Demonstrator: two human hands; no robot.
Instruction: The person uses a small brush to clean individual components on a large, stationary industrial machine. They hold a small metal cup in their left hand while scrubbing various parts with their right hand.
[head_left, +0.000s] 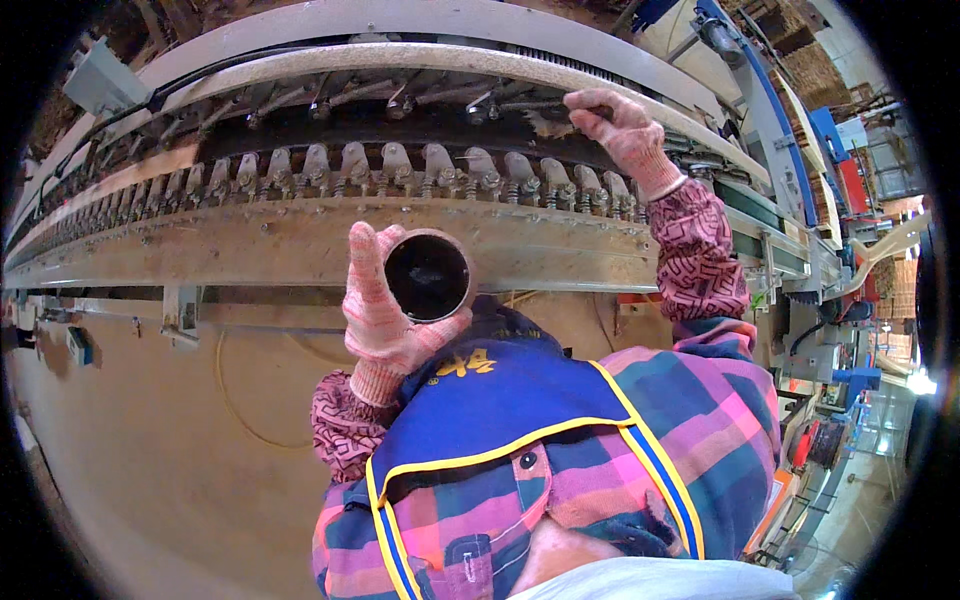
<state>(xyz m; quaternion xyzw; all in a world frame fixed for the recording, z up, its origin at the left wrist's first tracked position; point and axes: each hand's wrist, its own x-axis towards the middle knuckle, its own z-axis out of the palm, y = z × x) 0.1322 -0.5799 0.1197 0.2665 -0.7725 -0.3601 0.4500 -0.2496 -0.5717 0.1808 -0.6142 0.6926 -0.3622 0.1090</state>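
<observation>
My left hand [385, 310], in a pink-and-white knit glove, is wrapped round a round container [470, 275] with a thin brownish rim. Its open mouth faces up and its inside is dark; I cannot make out the contents. The container is above the near edge of a long machine [400, 225], in front of my blue apron. My right hand [622, 132], gloved alike, reaches over the machine's far rail, thumb and fingers pinched together. Whatever is between those fingertips, if anything, is too small to tell. A pale ragged scrap [550, 125] lies just left of them.
A row of spring-loaded metal clamps [395, 165] runs along the machine, facing several angled rods [400, 103] across a dark channel. A grey box [105, 80] stands at the far left. A yellow hose [225, 385] curves on the floor. Blue-framed machinery [770, 110] stands at right.
</observation>
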